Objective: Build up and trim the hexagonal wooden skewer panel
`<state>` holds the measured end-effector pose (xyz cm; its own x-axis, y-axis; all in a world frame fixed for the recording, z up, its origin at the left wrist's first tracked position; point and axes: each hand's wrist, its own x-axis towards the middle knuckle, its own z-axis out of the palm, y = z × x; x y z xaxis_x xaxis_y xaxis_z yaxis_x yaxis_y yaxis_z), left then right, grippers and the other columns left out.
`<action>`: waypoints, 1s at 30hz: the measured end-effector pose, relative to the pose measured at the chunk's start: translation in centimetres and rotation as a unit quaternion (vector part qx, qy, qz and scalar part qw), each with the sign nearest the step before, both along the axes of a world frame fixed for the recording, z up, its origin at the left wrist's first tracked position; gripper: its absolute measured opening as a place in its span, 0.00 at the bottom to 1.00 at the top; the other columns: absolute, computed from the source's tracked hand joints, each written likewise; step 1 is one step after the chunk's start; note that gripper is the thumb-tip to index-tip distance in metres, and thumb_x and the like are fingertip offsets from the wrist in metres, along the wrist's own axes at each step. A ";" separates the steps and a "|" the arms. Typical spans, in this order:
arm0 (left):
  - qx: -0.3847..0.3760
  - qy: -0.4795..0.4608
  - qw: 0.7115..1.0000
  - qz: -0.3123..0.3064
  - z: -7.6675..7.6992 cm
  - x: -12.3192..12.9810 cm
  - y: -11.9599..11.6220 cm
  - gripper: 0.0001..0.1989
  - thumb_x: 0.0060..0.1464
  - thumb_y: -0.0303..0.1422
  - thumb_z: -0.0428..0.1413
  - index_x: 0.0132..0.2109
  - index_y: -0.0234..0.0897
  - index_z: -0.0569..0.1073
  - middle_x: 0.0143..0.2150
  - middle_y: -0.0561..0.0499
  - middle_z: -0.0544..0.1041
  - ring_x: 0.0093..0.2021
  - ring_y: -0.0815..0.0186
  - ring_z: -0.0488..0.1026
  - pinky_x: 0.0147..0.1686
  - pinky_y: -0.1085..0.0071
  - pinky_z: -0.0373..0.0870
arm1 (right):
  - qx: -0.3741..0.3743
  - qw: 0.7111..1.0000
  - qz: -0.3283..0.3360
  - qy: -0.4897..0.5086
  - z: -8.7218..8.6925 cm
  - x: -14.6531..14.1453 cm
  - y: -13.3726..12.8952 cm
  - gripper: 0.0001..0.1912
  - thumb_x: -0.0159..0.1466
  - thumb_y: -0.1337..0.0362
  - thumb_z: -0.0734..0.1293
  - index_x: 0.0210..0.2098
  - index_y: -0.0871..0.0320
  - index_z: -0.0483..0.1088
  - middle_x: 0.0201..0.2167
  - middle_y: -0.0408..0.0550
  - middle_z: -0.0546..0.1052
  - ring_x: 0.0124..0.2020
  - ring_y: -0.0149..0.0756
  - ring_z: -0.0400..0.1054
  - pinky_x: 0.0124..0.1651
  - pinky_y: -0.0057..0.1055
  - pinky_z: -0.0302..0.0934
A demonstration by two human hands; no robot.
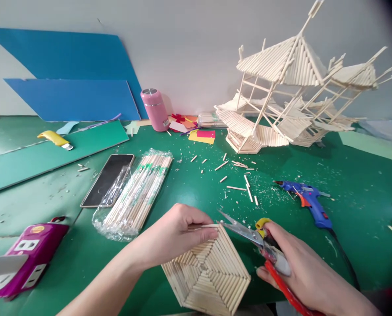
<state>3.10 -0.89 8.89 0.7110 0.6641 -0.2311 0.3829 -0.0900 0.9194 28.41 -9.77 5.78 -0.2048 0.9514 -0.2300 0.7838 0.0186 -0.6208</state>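
My left hand [179, 237] is closed on a hexagonal panel [215, 281] made of thin wooden sticks laid in rings. Its thumb and fingers pinch the panel's upper edge, where a stick end points toward the scissors. In my right hand [291, 259] is a pair of scissors [248, 232] with yellow and red on the handles. The blades are parted, and their tips reach the panel's top corner; whether they touch a stick I cannot tell. Part of the scissors' grip is hidden by my fingers.
A stick-built pavilion model [275, 96] stands back right, near a blue glue gun [304, 197]. Cut stick pieces [237, 188] litter the middle. Bagged sticks [138, 193], a phone [105, 180], a magenta power strip [27, 254], a yellow cutter [54, 138] and a pink flask [155, 109] lie or stand around.
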 end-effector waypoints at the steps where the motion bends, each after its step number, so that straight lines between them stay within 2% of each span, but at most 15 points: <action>1: -0.006 0.001 1.000 -0.001 0.0 -0.1 -0.1 0.15 0.56 0.38 0.49 0.27 0.34 0.72 0.21 0.56 0.59 0.22 0.72 0.56 0.21 0.75 0.54 | -0.004 1.000 0.006 0.002 0.0 0.1 -0.2 0.16 0.53 0.57 0.68 0.38 0.53 0.61 0.30 0.45 0.72 0.27 0.37 0.68 0.28 0.32 0.62; 7: -0.030 0.013 0.999 -0.008 0.1 -0.1 -0.5 0.14 0.57 0.38 0.49 0.30 0.35 0.73 0.22 0.55 0.63 0.23 0.72 0.60 0.22 0.75 0.56 | -0.014 0.999 0.027 0.008 -0.1 0.2 -0.7 0.24 0.53 0.58 0.68 0.47 0.54 0.60 0.35 0.48 0.73 0.32 0.41 0.69 0.33 0.36 0.64; 11: -0.034 0.002 0.999 -0.008 0.1 0.1 -0.6 0.14 0.56 0.38 0.49 0.29 0.35 0.73 0.23 0.54 0.65 0.24 0.71 0.61 0.22 0.75 0.57 | -0.018 0.999 0.032 0.015 -0.2 0.2 -0.5 0.21 0.52 0.59 0.69 0.44 0.52 0.64 0.37 0.50 0.74 0.33 0.43 0.70 0.30 0.36 0.64; 15: -0.029 -0.006 0.999 -0.019 0.0 0.4 -0.8 0.15 0.56 0.37 0.49 0.28 0.34 0.73 0.21 0.55 0.63 0.23 0.72 0.59 0.21 0.76 0.56 | -0.014 0.998 0.023 0.052 0.1 0.2 -0.2 0.18 0.50 0.63 0.70 0.41 0.50 0.67 0.33 0.48 0.76 0.30 0.43 0.70 0.27 0.34 0.63; 20: -0.038 -0.005 0.999 -0.018 -0.3 0.2 -0.5 0.13 0.55 0.38 0.51 0.32 0.35 0.75 0.24 0.54 0.69 0.25 0.71 0.63 0.24 0.76 0.59 | -0.035 0.993 0.010 0.112 0.2 0.3 -0.2 0.15 0.49 0.65 0.71 0.37 0.49 0.71 0.29 0.45 0.76 0.25 0.39 0.70 0.23 0.32 0.62; 25: -0.137 0.007 0.990 -0.027 -1.0 -0.9 -0.1 0.15 0.49 0.41 0.56 0.38 0.34 0.77 0.31 0.51 0.76 0.29 0.67 0.69 0.27 0.74 0.64 | -0.050 0.988 0.005 0.144 0.1 0.4 -0.3 0.13 0.51 0.64 0.70 0.37 0.50 0.72 0.26 0.44 0.76 0.21 0.35 0.68 0.21 0.29 0.63; 30: -0.272 -0.059 0.960 0.029 -3.0 -2.6 -0.7 0.16 0.46 0.38 0.60 0.40 0.33 0.77 0.33 0.49 0.78 0.31 0.66 0.72 0.30 0.73 0.67 | -0.081 0.981 -0.019 0.175 0.4 0.4 -0.1 0.10 0.50 0.64 0.71 0.33 0.50 0.73 0.24 0.42 0.75 0.21 0.33 0.68 0.22 0.27 0.64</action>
